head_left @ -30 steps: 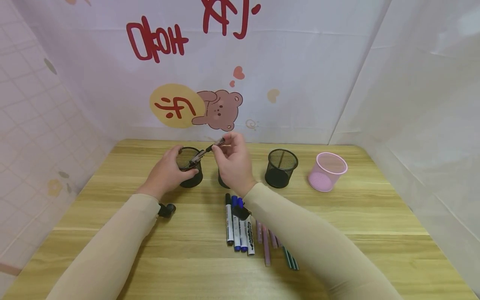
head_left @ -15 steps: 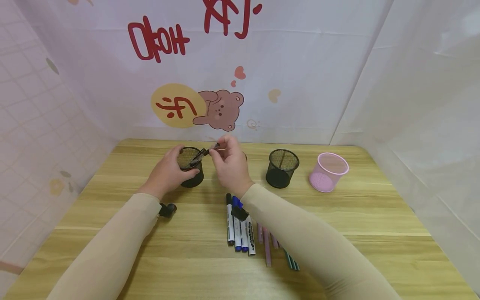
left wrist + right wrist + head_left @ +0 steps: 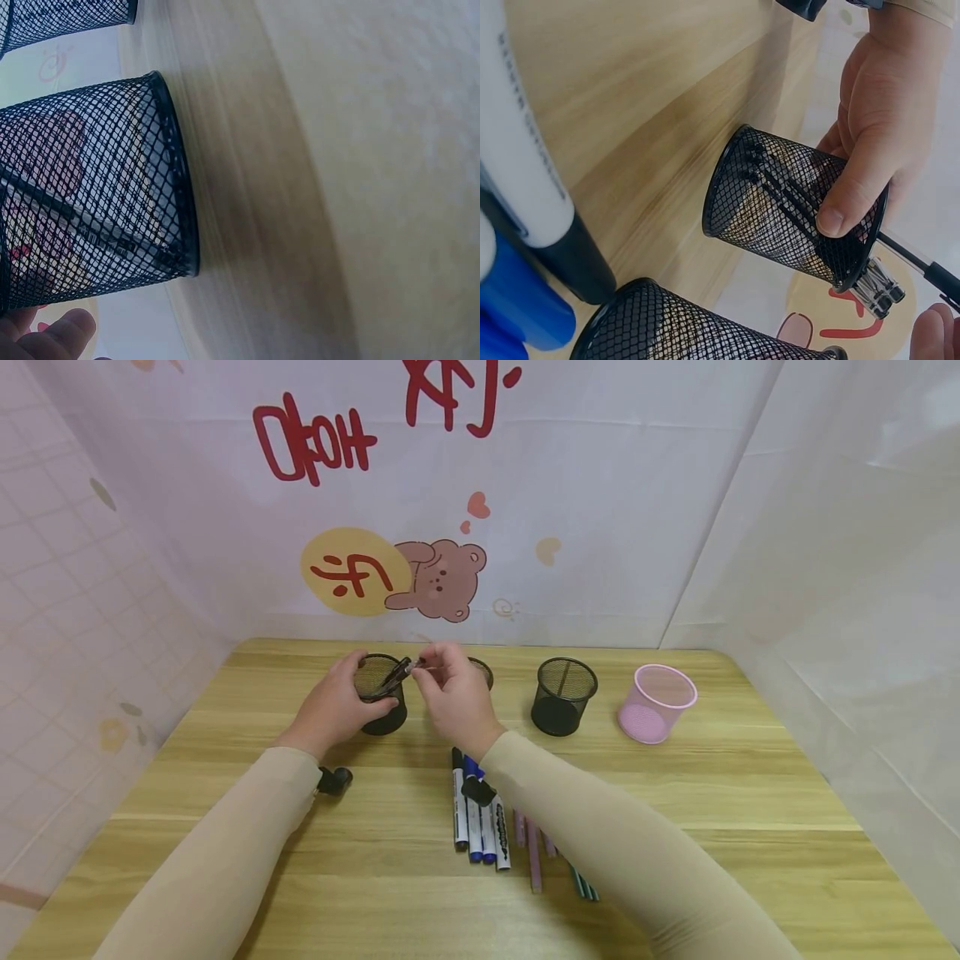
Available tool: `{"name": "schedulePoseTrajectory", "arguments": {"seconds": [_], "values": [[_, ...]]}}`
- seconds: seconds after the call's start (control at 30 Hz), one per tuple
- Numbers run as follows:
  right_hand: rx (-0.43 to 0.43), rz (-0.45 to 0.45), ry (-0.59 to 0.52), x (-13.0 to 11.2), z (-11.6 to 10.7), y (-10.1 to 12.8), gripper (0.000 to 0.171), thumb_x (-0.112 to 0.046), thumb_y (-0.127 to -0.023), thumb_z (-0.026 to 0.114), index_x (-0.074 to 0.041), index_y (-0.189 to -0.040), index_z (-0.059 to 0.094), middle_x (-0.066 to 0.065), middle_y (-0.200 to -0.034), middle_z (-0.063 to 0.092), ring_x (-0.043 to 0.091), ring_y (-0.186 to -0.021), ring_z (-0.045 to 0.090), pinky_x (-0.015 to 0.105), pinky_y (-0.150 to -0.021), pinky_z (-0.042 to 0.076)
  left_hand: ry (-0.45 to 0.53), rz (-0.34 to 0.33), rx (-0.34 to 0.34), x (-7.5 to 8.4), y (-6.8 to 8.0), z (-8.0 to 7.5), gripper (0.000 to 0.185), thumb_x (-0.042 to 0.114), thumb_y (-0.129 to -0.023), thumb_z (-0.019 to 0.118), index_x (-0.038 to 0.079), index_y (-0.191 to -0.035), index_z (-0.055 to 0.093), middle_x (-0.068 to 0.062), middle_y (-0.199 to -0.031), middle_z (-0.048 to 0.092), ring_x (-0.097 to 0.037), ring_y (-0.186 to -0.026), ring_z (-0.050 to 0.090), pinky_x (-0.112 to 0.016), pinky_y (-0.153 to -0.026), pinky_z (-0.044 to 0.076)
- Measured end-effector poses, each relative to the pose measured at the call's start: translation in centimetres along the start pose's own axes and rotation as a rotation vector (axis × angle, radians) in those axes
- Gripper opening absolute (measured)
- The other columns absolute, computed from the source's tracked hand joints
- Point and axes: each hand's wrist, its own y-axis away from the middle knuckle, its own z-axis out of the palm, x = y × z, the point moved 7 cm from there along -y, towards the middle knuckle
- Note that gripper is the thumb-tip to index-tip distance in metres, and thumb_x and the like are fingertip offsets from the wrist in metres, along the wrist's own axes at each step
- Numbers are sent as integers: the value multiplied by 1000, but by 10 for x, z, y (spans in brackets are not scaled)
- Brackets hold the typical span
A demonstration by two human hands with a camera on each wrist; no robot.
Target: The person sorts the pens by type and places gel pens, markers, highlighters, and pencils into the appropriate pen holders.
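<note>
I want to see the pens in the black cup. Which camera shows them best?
The right wrist view: the pens show through the mesh cup that the left hand holds. The left wrist view shows dim dark lines; the head view shows only their tops.

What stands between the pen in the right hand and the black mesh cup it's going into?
Nothing visible. The pen already leans over the rim into the black mesh cup, which the left hand holds; the right hand pinches its upper end.
</note>
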Motion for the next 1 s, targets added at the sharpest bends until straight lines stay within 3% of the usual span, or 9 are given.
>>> {"name": "schedulePoseTrajectory", "arguments": {"seconds": [0.7, 1.0], "values": [[-38, 18, 65, 2, 4, 3, 16, -13, -105, 66, -6, -120, 66, 10, -116, 74, 19, -95, 74, 20, -72, 54, -2, -6, 7, -1, -1, 1, 104, 55, -89, 79, 9, -166, 25, -23, -166, 34, -48, -149, 41, -67, -119, 37], [-52, 21, 48, 2, -1, 4, 20, -11, -104, 66, -3, -123, 66, 12, -120, 74, 21, -103, 74, 27, -84, 60, -5, -5, 10, -2, -1, 1, 103, 53, -89, 80, 9, -165, 26, -24, -166, 35, -48, -148, 41, -68, -118, 37]]}}
